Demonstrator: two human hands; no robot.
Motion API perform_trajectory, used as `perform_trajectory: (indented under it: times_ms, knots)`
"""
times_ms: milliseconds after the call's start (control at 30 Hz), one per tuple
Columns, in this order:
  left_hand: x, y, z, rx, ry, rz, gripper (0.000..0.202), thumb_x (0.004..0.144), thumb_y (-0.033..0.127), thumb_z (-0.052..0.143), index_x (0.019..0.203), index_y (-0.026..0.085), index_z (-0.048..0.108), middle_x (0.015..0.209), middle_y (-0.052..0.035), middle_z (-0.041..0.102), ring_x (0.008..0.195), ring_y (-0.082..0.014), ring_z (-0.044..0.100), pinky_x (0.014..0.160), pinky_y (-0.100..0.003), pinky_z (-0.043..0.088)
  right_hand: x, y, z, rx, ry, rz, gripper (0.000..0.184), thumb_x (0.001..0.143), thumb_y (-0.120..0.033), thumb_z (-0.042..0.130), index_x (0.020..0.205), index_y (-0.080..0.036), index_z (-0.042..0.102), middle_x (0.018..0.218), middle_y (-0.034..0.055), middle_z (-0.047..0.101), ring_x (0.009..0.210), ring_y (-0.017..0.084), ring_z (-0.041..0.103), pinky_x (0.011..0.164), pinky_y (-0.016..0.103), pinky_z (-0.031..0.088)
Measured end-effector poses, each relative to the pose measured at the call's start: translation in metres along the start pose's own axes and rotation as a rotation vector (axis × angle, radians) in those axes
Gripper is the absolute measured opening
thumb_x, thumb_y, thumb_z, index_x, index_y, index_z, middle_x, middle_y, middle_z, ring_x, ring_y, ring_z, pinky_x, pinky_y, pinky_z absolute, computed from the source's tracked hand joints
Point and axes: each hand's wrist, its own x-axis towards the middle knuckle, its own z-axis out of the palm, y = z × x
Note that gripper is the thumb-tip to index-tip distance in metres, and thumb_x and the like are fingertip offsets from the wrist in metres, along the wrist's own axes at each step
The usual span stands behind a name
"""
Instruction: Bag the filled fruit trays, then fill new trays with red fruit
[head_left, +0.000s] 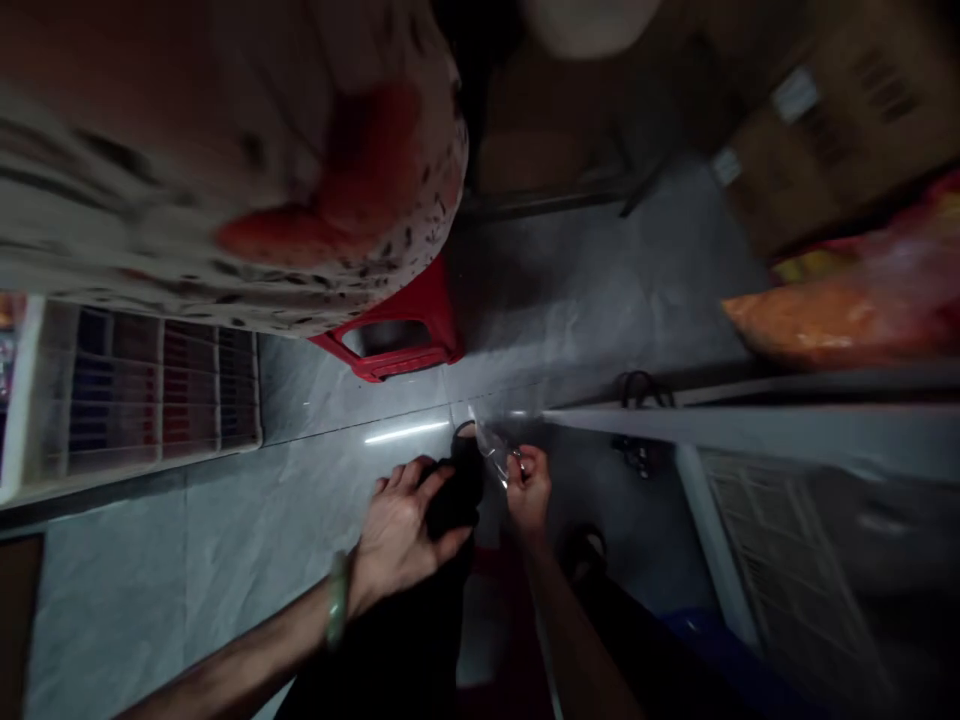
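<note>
Black cloth (454,495) I pressed under my left hand (397,530), fingers spread to steady it, while my right hand (529,490) pinched a clear plastic sheet (491,450).

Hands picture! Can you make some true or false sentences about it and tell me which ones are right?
1. The left hand wears a pale green bangle on its wrist. True.
2. The right hand is holding a cup. False: it pinches a piece of clear plastic.
3. The left hand rests on a dark cloth. True.
4. The floor is made of wood. False: the floor is pale tile.
</note>
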Motion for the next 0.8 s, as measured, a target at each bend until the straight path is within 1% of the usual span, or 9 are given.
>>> perform_trajectory:
  times_ms: [133, 267, 333, 400, 467, 567, 667, 700, 800]
  knots:
    - [-0.002, 0.019, -0.012, -0.140, 0.138, 0.181, 0.078, 0.070, 0.052, 0.062, 0.133, 0.014, 0.037, 0.136, -0.0192, 0.037, 0.126, -0.0353, 0.033, 0.100, -0.051, 0.030, -0.081, -0.072, -0.053, -0.156, 0.046, -0.103, 0.035, 0.077, -0.040, 0.059, 0.102, -0.018, 0.052, 0.056, -0.0078, 0.047, 0.052, 0.012, 0.048, 0.054, 0.026, 0.041]
    - [-0.018, 0.064, -0.035, -0.346, -0.044, 0.751, 0.093, 0.065, 0.040, 0.072, 0.139, 0.011, 0.024, 0.145, -0.0167, 0.028, 0.133, -0.0293, 0.026, 0.107, -0.041, 0.026, -0.140, -0.142, -0.101, -0.244, -0.083, -0.232, 0.042, 0.063, -0.032, 0.072, 0.101, -0.020, 0.058, 0.063, -0.0060, 0.057, 0.056, 0.012, 0.052, 0.061, 0.027, 0.044]
    - [-0.034, 0.094, -0.050, -0.377, -0.168, 0.960, 0.079, 0.068, 0.032, 0.069, 0.135, 0.013, 0.032, 0.135, -0.0113, 0.044, 0.123, -0.0227, 0.042, 0.100, -0.034, 0.035, -0.167, -0.172, -0.118, -0.346, -0.081, -0.468, 0.035, 0.070, -0.029, 0.067, 0.102, -0.020, 0.057, 0.067, -0.0043, 0.059, 0.059, 0.012, 0.055, 0.060, 0.027, 0.045]
    - [-0.052, 0.123, -0.064, -0.359, -0.230, 0.998, 0.047, 0.076, 0.025, 0.057, 0.120, 0.009, 0.049, 0.108, -0.0062, 0.061, 0.097, -0.0152, 0.058, 0.083, -0.027, 0.044, -0.195, -0.195, -0.132, -0.401, -0.016, -0.656, 0.030, 0.076, -0.026, 0.063, 0.104, -0.020, 0.056, 0.069, -0.0036, 0.060, 0.060, 0.012, 0.056, 0.059, 0.027, 0.046]
    - [-0.069, 0.144, -0.075, -0.293, -0.217, 0.991, 0.023, 0.080, 0.021, 0.052, 0.095, 0.007, 0.061, 0.082, -0.0014, 0.065, 0.076, -0.0113, 0.060, 0.070, -0.023, 0.045, -0.221, -0.207, -0.146, -0.406, 0.094, -0.797, 0.036, 0.077, -0.026, 0.063, 0.110, -0.020, 0.054, 0.074, -0.0018, 0.061, 0.066, 0.014, 0.058, 0.062, 0.029, 0.047]
    - [-0.086, 0.153, -0.093, -0.290, -0.061, 0.904, 0.021, 0.081, 0.026, 0.051, 0.079, 0.009, 0.063, 0.070, 0.0024, 0.062, 0.068, -0.0084, 0.058, 0.065, -0.020, 0.043, -0.252, -0.188, -0.175, -0.352, 0.382, -0.839, 0.050, 0.076, -0.029, 0.064, 0.122, -0.021, 0.046, 0.095, 0.0046, 0.061, 0.084, 0.018, 0.059, 0.074, 0.035, 0.048]
    - [-0.093, 0.144, -0.115, -0.489, 0.247, 0.661, 0.024, 0.081, 0.033, 0.053, 0.078, 0.011, 0.059, 0.063, 0.0046, 0.058, 0.058, -0.0054, 0.054, 0.055, -0.018, 0.040, -0.272, -0.123, -0.204, -0.358, 0.582, -0.400, 0.043, 0.084, -0.031, 0.050, 0.123, -0.016, 0.042, 0.099, 0.0083, 0.059, 0.087, 0.018, 0.058, 0.080, 0.035, 0.047]
    - [-0.095, 0.140, -0.123, -0.554, 0.362, 0.572, 0.024, 0.080, 0.035, 0.055, 0.073, 0.012, 0.057, 0.058, 0.0054, 0.054, 0.055, -0.0049, 0.051, 0.052, -0.019, 0.038, -0.278, -0.096, -0.210, -0.410, 0.532, -0.142, 0.037, 0.087, -0.031, 0.043, 0.121, -0.015, 0.044, 0.097, 0.0084, 0.059, 0.085, 0.018, 0.057, 0.079, 0.034, 0.047]
    - [-0.100, 0.131, -0.147, -0.715, 0.625, 0.361, 0.033, 0.082, 0.042, 0.055, 0.062, 0.016, 0.050, 0.050, 0.0086, 0.042, 0.050, -0.0036, 0.039, 0.047, -0.019, 0.031, -0.294, -0.024, -0.210, -0.405, 0.352, 0.093, 0.021, 0.086, -0.029, 0.048, 0.093, -0.014, 0.061, 0.076, 0.0085, 0.060, 0.068, 0.019, 0.057, 0.064, 0.033, 0.049]
